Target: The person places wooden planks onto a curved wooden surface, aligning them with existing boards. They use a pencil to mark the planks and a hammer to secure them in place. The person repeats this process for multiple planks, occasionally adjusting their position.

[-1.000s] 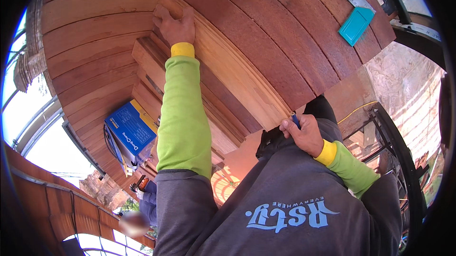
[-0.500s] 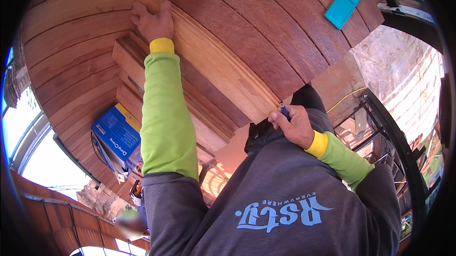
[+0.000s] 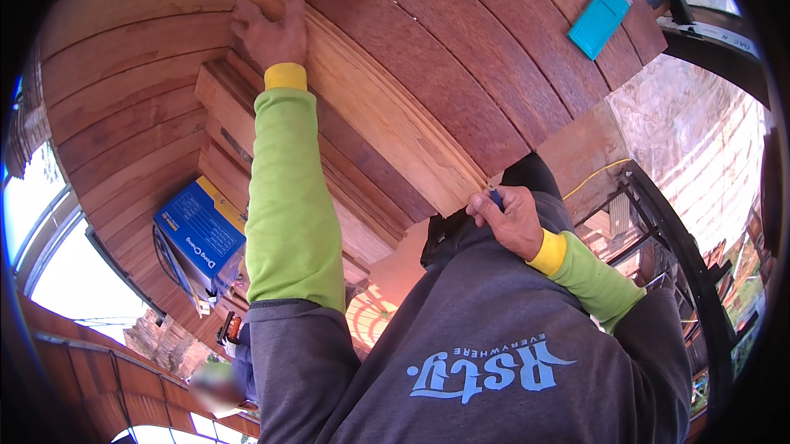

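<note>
A long pale wooden board [image 3: 374,102] with a stepped edge lies across the reddish planks, running from far left to near my body. My left hand [image 3: 270,31] is closed over its far end, fingers wrapped across its width. At the near end, my right hand [image 3: 512,218] pinches a short dark-blue stick, which looks like a pencil [image 3: 494,195], close to the board's end corner. Fingers hide most of the pencil. Left of the held board, more wooden pieces [image 3: 226,94] lie roughly parallel to it, partly behind my left forearm.
A try square with a turquoise handle [image 3: 599,26] rests on the planks [image 3: 469,57] at far right. A blue and yellow box [image 3: 200,226] stands left of my forearm. Another person [image 3: 222,382], blurred, is at lower left. A yellow cable [image 3: 597,176] and black metal frame [image 3: 671,246] are at right.
The view has shifted slightly. Both hands keep their places on the board and pencil, with little visible movement. The blurred person appears a little farther left.
</note>
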Demonstrator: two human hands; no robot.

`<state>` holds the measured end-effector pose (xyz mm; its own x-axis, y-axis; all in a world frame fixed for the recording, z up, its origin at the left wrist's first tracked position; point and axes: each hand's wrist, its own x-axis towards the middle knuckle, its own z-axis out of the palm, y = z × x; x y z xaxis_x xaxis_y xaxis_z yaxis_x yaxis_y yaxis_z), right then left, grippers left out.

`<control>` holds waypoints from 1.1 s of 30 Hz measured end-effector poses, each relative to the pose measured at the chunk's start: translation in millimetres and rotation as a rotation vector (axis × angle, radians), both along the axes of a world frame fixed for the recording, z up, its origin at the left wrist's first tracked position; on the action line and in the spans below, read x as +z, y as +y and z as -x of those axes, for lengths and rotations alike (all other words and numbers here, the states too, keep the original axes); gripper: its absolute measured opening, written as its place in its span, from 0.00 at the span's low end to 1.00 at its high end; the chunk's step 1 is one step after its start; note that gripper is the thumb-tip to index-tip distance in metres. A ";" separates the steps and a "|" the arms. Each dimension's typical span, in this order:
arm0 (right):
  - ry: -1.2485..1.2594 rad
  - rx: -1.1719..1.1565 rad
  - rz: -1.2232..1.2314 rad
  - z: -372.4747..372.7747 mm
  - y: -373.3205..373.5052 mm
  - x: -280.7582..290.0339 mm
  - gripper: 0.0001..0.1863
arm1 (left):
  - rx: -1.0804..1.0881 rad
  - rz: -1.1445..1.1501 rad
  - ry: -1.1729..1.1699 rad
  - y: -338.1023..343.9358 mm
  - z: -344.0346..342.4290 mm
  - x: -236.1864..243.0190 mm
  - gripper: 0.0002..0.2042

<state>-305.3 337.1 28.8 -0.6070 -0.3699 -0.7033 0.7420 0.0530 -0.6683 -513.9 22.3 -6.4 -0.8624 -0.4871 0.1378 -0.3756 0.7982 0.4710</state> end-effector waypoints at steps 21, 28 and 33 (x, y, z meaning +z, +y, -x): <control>-0.133 0.049 0.049 7.5 4.2 6.7 0.14 | -0.054 0.097 0.110 -9.8 -1.3 -13.3 0.40; -0.130 0.046 0.037 7.3 3.5 5.7 0.15 | -0.043 0.103 0.064 -7.3 -0.3 -9.5 0.40; -0.120 0.066 0.010 3.3 5.7 1.4 0.15 | -0.013 0.089 0.047 -7.2 -3.0 -9.9 0.40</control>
<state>-308.6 342.7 30.3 -0.4928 -0.4134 -0.7656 0.8118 0.0983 -0.5756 -510.9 15.1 -16.3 -0.8599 -0.4604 0.2207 -0.3444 0.8421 0.4150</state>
